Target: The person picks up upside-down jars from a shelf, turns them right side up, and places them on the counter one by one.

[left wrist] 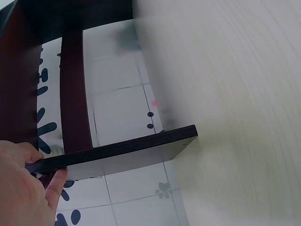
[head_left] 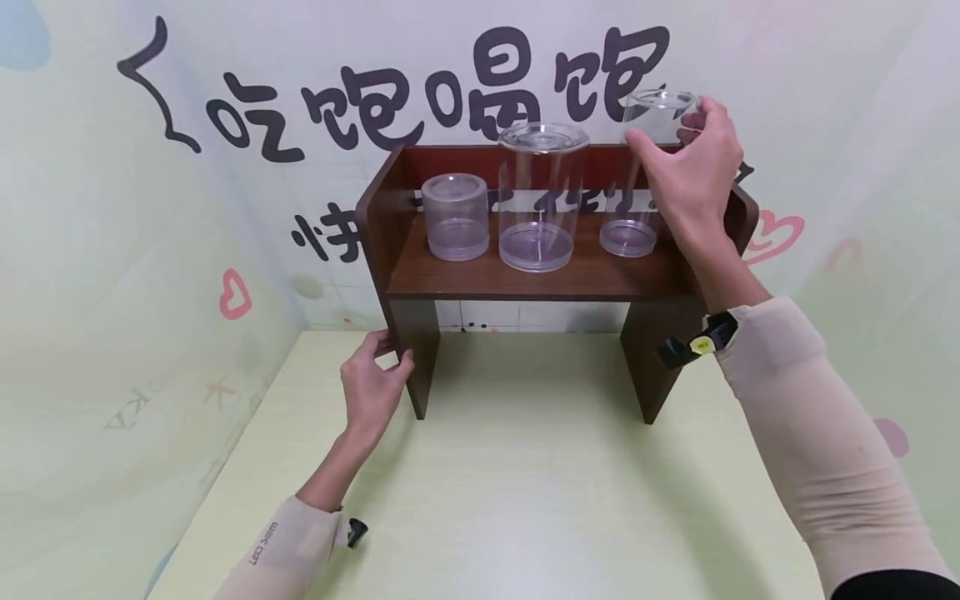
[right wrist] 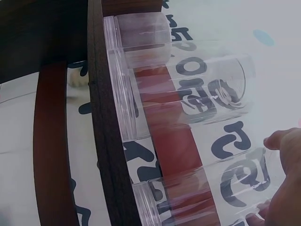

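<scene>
The table (head_left: 540,500) was pale and smooth, with faint wood grain; behind it, a whitish-green backdrop (head_left: 150,217) carried black characters and pink hearts. The shelf unit (head_left: 510,283) stood on the table: dark brown flat panels, reddish back rail. On its board were three clear cylinders: short jar (head_left: 456,218), wide jar (head_left: 540,204), narrow jar (head_left: 633,204) at right, its upper part gripped between the right hand's (head_left: 697,171) spread thumb and fingers. Left hand (head_left: 372,385) pinched the unit's left side panel.
</scene>
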